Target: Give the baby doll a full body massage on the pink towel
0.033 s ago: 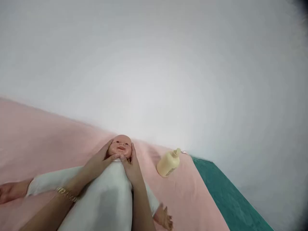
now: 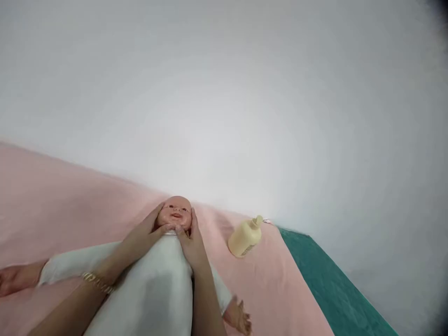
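A baby doll (image 2: 161,284) in a white outfit lies on its back with its arms spread to both sides. Its head (image 2: 175,213) is at the far end, between my two hands. My left hand (image 2: 150,235) cups the left side of the head, thumb at the chin. Against the right side of the head rests my right hand (image 2: 191,245), its thumb also at the chin. Both hands press on the doll, and some fingertips are hidden behind its head. A bracelet (image 2: 98,283) circles my left wrist.
The doll lies on a pink sheet (image 2: 276,289). A pale yellow pump bottle (image 2: 244,238) stands on the sheet to the right. Beyond the sheet's right edge shows a green surface (image 2: 332,280). A plain whitish wall (image 2: 224,102) rises behind.
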`<action>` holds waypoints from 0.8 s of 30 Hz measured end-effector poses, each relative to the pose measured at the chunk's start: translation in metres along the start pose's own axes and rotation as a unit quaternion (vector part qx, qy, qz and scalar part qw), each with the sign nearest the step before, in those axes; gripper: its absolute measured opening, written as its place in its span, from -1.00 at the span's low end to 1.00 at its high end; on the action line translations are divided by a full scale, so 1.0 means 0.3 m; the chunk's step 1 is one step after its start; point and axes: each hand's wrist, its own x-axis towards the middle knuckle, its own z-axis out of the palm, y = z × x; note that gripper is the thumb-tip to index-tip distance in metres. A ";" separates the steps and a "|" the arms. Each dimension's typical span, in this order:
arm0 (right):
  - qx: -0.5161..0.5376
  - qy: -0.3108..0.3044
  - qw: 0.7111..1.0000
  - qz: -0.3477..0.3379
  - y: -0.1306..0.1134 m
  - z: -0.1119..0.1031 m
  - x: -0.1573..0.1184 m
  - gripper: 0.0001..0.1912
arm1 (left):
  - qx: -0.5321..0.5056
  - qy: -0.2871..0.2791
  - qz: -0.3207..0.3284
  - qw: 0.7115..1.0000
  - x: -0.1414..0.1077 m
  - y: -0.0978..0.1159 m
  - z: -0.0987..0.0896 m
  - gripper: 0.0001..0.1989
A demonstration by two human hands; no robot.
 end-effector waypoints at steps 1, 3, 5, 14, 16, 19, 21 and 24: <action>-0.002 0.001 1.000 0.003 0.001 -0.001 0.000 0.05 | 0.002 -0.001 -0.002 1.000 -0.005 0.005 -0.003 -0.21; -0.003 0.002 1.000 0.006 0.006 -0.005 0.000 0.02 | 0.004 -0.001 -0.005 1.000 -0.012 0.012 -0.007 -0.21; -0.003 0.002 1.000 0.007 0.011 -0.008 0.001 -0.01 | 0.002 0.003 -0.007 1.000 -0.014 0.016 -0.010 -0.21; -0.024 -0.005 0.999 0.029 -0.006 -0.018 -0.010 -0.07 | -0.023 -0.001 -0.013 1.000 -0.006 -0.010 -0.005 -0.20; -0.030 -0.003 0.999 0.034 -0.011 -0.020 -0.011 -0.08 | -0.031 -0.002 -0.012 0.999 -0.002 -0.023 -0.002 -0.20; -0.037 0.004 0.999 0.035 -0.010 -0.021 -0.009 -0.09 | -0.040 -0.005 -0.014 0.999 0.005 -0.044 0.003 -0.19; -0.036 0.007 0.999 0.038 -0.008 -0.020 -0.006 -0.08 | -0.036 0.000 -0.022 0.999 0.010 -0.058 0.007 -0.18; -0.021 0.010 0.999 0.042 -0.009 -0.018 -0.003 -0.05 | -0.017 0.013 -0.010 1.000 0.017 -0.079 0.014 -0.18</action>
